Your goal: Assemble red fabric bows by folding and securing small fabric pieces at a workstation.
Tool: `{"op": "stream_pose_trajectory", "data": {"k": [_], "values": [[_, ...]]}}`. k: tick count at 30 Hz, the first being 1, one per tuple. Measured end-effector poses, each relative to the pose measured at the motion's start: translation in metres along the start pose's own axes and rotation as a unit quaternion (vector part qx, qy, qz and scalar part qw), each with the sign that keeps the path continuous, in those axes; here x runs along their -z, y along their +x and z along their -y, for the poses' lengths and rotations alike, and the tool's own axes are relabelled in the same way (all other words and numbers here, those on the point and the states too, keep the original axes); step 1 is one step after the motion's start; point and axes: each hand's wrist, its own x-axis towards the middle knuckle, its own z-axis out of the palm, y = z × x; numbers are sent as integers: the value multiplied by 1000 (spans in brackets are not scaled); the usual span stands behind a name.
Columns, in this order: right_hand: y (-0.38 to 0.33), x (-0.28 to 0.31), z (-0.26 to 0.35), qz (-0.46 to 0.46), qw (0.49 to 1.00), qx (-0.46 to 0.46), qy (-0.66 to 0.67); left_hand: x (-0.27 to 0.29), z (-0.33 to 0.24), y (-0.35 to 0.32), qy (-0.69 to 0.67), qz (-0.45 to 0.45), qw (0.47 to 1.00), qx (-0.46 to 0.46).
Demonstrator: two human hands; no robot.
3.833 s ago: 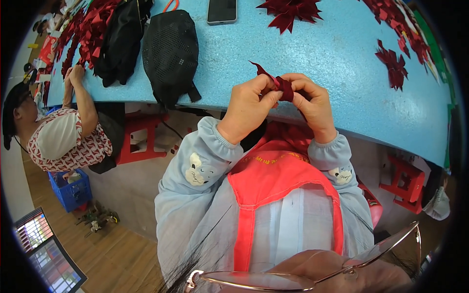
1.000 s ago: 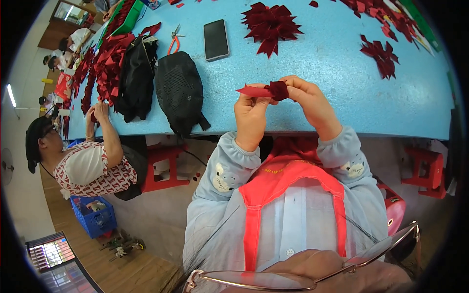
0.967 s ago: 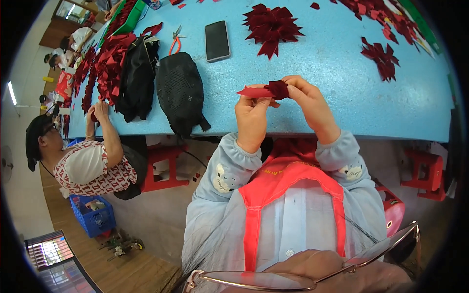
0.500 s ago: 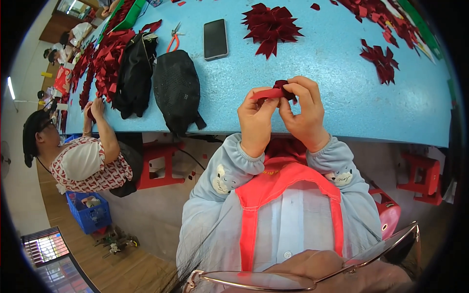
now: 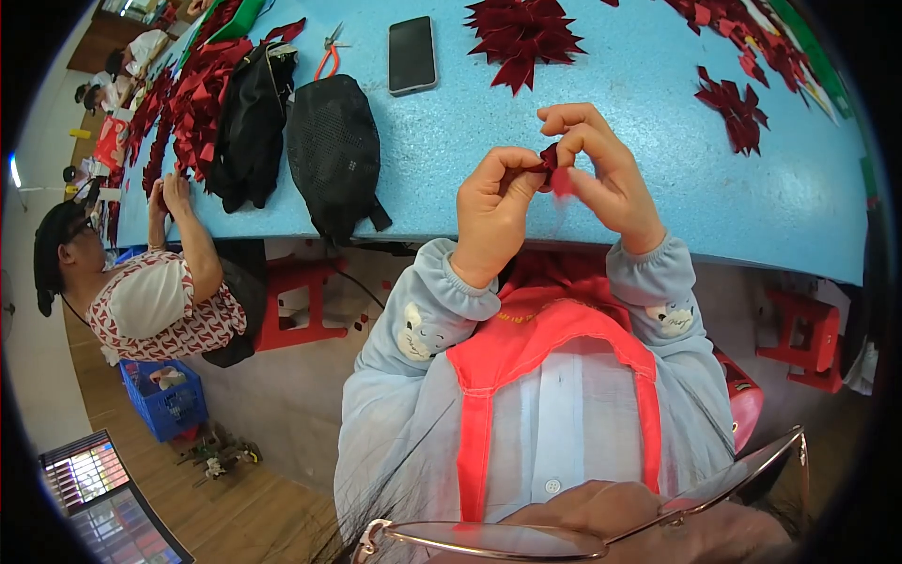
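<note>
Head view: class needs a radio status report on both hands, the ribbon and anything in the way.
Left hand pinches dark red ribbon. Right hand at ribbon, grip unclear. Black mesh bag left of hands, out of the way.

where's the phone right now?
In the head view, the phone lies on the blue table, upper middle, just left of centre. It sits between the red-handled pliers on its left and the large dark-red ribbon bow on its right.

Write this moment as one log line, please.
left hand: pinches red ribbon | right hand: at ribbon | blue table: phone, pliers, bow
</note>
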Motion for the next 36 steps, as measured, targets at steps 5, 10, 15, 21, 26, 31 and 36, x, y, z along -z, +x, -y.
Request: {"op": "stream_pose_trajectory", "data": {"k": [5, 10, 15, 21, 26, 31, 36], "values": [[5, -11, 2, -46, 992, 50, -103, 3, 8, -4, -117, 16, 990, 79], [5, -8, 1, -226, 953, 75, -187, 2, 11, 3, -229, 3, 970, 76], [-16, -11, 17, -206, 951, 44, -227, 2, 6, 1, -319, -50, 936, 139], [-21, -17, 15, -172, 962, -43, -206, -2, 9, -3, -300, -31, 949, 86], [-22, -15, 12, -152, 982, -98, -53, -1, 18, -7, -289, -26, 954, 70], [-23, -9, 9, -131, 981, -143, 4, -1, 26, -4, -219, 0, 976, -14], [-25, -7, 4, -120, 979, -157, 41, 1, 33, -5, -155, 16, 985, -70]]}}
